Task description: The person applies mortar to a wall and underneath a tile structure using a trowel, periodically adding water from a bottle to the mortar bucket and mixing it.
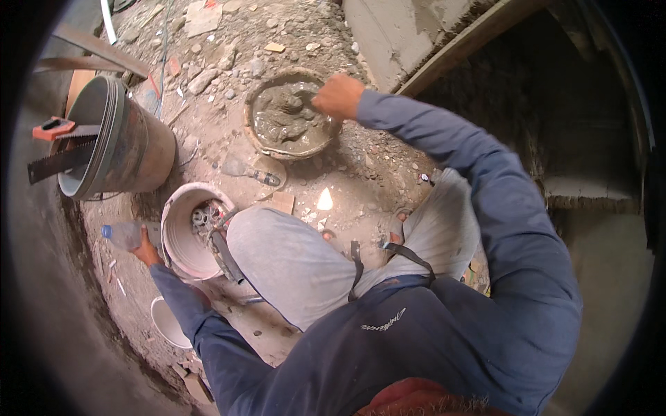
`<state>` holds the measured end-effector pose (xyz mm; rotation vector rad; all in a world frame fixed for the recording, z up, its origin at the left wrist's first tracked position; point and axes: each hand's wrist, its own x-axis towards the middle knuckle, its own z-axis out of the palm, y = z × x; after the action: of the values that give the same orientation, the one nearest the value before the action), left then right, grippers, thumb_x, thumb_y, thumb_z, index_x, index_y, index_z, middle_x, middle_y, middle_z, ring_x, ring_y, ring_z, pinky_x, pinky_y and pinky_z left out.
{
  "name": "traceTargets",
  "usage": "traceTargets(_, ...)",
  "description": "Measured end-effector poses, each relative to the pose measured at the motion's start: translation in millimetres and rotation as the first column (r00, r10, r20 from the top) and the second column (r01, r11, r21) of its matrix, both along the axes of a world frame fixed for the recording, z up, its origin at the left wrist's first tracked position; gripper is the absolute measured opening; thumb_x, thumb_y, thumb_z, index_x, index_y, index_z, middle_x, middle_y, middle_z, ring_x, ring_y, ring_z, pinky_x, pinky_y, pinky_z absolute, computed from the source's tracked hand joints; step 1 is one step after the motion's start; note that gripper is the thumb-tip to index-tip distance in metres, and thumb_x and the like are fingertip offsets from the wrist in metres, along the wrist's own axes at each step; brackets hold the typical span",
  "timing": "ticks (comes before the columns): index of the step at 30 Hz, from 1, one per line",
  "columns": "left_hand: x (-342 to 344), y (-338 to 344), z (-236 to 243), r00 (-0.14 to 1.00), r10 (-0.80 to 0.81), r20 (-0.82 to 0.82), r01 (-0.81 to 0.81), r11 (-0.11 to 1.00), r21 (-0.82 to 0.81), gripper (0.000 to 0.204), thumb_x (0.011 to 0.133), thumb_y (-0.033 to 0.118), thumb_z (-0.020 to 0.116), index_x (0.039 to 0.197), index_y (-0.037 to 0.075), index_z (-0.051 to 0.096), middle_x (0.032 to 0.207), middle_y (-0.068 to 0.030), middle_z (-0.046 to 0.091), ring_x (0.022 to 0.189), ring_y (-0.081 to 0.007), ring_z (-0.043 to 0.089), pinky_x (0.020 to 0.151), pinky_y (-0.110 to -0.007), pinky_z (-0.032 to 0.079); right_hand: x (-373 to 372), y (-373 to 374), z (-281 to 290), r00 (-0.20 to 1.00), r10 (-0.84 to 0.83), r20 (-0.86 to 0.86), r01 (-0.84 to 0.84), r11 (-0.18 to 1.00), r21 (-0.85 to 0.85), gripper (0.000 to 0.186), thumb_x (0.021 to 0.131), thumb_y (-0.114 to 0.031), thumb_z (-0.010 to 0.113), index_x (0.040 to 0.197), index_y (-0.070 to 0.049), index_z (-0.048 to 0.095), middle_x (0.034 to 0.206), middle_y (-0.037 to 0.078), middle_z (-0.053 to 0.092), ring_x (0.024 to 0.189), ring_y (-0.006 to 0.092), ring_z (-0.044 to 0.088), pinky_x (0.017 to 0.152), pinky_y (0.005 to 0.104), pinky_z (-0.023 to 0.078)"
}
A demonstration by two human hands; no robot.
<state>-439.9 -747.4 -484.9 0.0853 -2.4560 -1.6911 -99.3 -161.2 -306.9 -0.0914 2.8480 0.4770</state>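
At the far left, my left hand [146,251] is closed round a clear plastic bottle [127,236] with a blue cap, which lies sideways beside a whitish bucket [182,243]. My right hand [338,97] is a fist at the upper right rim of a round tub [251,133]. Wet grey mortar [291,121] fills this tub, with a lump standing up in its middle. Whatever the right fingers grip, if anything, is hidden from this view. Just below the tub, a trowel-like tool [251,171] lies on the ground.
A large bucket [149,149] at the left holds an orange-handled saw [54,130]. Behind my left forearm stands a small white bucket [166,322]. Stones and rubble [205,80] cover the ground. A wooden plank [465,48] edges a grey slab at the upper right.
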Motion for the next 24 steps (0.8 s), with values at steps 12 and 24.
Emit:
traceTargets(12, -1, 25, 15, 1.000, -0.004, -0.009, 0.004, 0.999, 0.038, 0.093, 0.073, 0.029, 0.089, 0.140, -0.003, 0.032, 0.139, -0.0206, 0.047, 0.126, -0.0310, 0.049, 0.107, -0.040, 0.039, -33, -8, -43, 0.999, 0.050, -0.012, -0.045, 0.964, 0.263, 0.018, 0.091, -0.013, 0.063, 0.074, -0.009, 0.067, 0.066, 0.001, 0.060, 0.052, 0.0108, 0.055, 0.045, 0.0289, 0.047)
traceTargets(24, 18, 28, 17, 0.998, 0.025, -0.051, -0.025, 1.000, -0.011, 0.085, 0.080, 0.023, 0.083, 0.140, -0.007, 0.031, 0.138, -0.0233, 0.047, 0.126, -0.0325, 0.049, 0.110, -0.042, 0.037, -30, 34, 9, 0.987, -0.127, -0.101, 0.148, 0.960, 0.237, 0.018, 0.091, -0.017, 0.060, 0.077, -0.016, 0.071, 0.069, -0.001, 0.067, 0.065, 0.0136, 0.067, 0.053, 0.0317, 0.050)
